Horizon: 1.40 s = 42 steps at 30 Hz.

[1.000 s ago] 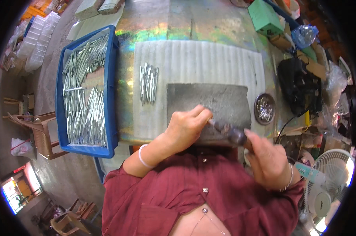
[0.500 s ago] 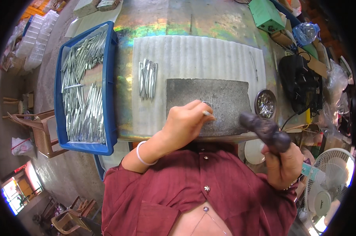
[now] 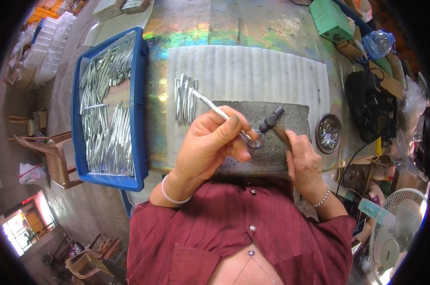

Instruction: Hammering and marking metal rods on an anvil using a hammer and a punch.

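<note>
My left hand [image 3: 212, 137] pinches a slim silver metal stick [image 3: 215, 108] between thumb and fingers. The stick slants up and left across the hand, its upper end near a small row of similar sticks [image 3: 185, 100]. A small shiny round piece [image 3: 255, 142] shows at its lower end by my fingertips; whether the two are joined, I cannot tell. Under both hands lies a dark grey stone slab [image 3: 291, 116]. My right hand [image 3: 304, 161] holds a hammer [image 3: 275, 119] by its wooden handle, the dark head low over the slab beside the round piece.
A white foam sheet [image 3: 253, 71] lies beneath the slab. At left, a blue tray [image 3: 140, 109] holds many silver sticks. Right of the slab stands a round dish [image 3: 329, 150] of small shiny pieces. A green box [image 3: 331, 23], a bottle [image 3: 379, 43] and a fan [image 3: 398, 228] are farther right.
The hammer has come from the right, above my lap, to low over the slab. My left hand has turned over, bringing the stick's length into view.
</note>
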### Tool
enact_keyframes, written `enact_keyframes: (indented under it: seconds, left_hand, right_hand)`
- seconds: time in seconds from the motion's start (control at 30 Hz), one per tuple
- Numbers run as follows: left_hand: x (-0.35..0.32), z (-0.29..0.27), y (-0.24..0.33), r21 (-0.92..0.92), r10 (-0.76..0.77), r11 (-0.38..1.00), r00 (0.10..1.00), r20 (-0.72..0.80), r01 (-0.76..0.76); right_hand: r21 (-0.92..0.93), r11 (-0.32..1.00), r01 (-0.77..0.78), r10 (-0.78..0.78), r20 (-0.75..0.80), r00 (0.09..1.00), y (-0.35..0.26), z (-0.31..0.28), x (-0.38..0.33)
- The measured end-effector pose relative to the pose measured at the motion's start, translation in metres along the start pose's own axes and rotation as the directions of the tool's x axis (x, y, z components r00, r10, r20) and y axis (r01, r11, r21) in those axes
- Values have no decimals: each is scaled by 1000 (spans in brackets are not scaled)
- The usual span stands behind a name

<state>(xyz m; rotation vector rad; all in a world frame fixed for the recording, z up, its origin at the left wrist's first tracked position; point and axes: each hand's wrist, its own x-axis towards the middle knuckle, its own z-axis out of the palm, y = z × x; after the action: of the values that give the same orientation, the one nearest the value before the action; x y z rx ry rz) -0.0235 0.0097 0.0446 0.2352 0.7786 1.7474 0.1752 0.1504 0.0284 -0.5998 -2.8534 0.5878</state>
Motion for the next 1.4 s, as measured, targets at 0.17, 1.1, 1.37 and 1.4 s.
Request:
enact_keyframes:
  seconds: [0.17, 1.1, 1.37, 1.4]
  left_hand:
    - [9, 1, -1, 116, 3, 993, 998, -57, 4]
    - [8, 9, -17, 600, 149, 783, 986, 74, -163]
    - [0, 11, -30, 471, 170, 854, 975, 145, -220]
    - [-1, 12, -29, 473, 171, 854, 975, 140, -218]
  right_hand:
    - [-1, 1000, 11, -11, 55, 998, -2, -16, 8]
    - [763, 568, -308, 133, 285, 949, 24, -68, 51]
    - [894, 371, -252, -8, 274, 962, -27, -35, 44]
    - [889, 429, -162, 27, 167, 986, -30, -31, 43]
